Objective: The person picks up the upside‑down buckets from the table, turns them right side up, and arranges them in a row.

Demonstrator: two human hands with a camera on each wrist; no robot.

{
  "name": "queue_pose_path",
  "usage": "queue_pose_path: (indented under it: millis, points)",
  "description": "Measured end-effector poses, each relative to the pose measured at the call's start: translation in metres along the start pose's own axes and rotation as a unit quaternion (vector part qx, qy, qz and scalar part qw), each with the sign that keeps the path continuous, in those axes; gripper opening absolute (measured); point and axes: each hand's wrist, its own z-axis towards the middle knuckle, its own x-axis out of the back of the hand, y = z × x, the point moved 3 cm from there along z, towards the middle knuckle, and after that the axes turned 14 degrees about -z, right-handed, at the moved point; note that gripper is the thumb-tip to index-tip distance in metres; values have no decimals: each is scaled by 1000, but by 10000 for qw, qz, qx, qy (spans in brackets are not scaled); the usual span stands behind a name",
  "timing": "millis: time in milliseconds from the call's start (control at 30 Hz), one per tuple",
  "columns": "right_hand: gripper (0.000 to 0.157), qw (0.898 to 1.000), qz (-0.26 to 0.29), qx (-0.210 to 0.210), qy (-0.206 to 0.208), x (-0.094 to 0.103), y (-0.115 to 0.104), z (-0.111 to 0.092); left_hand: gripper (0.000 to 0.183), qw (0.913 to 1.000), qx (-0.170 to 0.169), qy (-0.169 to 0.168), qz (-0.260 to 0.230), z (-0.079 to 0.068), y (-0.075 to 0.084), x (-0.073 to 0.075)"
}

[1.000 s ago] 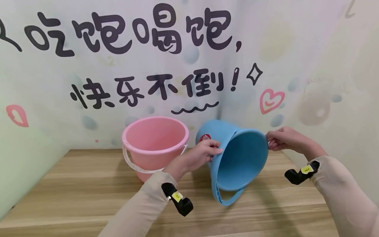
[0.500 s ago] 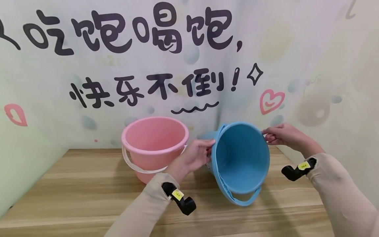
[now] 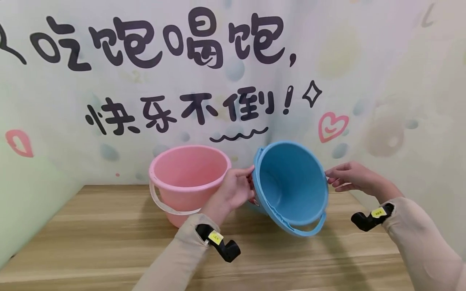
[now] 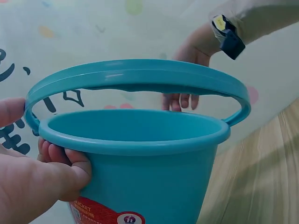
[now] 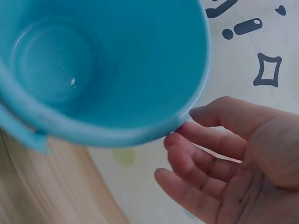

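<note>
A blue bucket [image 3: 291,186] leans with its mouth turned up toward the head camera, and its handle [image 4: 140,74] hangs along the lower rim. My left hand [image 3: 233,192] grips it at the left rim. In the left wrist view, the thumb lies against the handle's end while curled fingers [image 4: 60,154] sit under the rim. At the opposite rim, my right hand [image 3: 351,178] pinches the edge between thumb and index finger, the other fingers [image 5: 196,182] loosely bent. Part of a red label [image 4: 107,212] shows on the bucket's side. The bucket's base is hidden in the head view.
Left of the blue bucket, a pink bucket [image 3: 171,202] stands upright with its white handle [image 3: 160,202] down. My left hand partly covers its right side. Both are over a wood-grain table [image 3: 91,242], with a printed wall cloth [image 3: 120,161] behind.
The blue bucket has turned from facing right and down to facing the head camera, its rim tipped upward. Both hands have moved with it, the left one slightly leftward. The pink bucket stays put.
</note>
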Motion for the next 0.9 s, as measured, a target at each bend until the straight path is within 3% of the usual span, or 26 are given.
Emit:
queue_pose_path:
  millis: [200, 500, 900]
  points:
    - [48, 9988, 36, 266, -401, -10, 3, -3, 22, 9991, -219, 36, -369, 1, 3, 1]
    - [47, 9980, -62, 318, 537, -11, -2, -2, 31, 9979, -233, 60, -603, 4, -1, -1]
    - [48, 9933, -326, 292, 1071, -10, -1, 3, 33, 9932, -344, 360, -1057, 11, -10, 9]
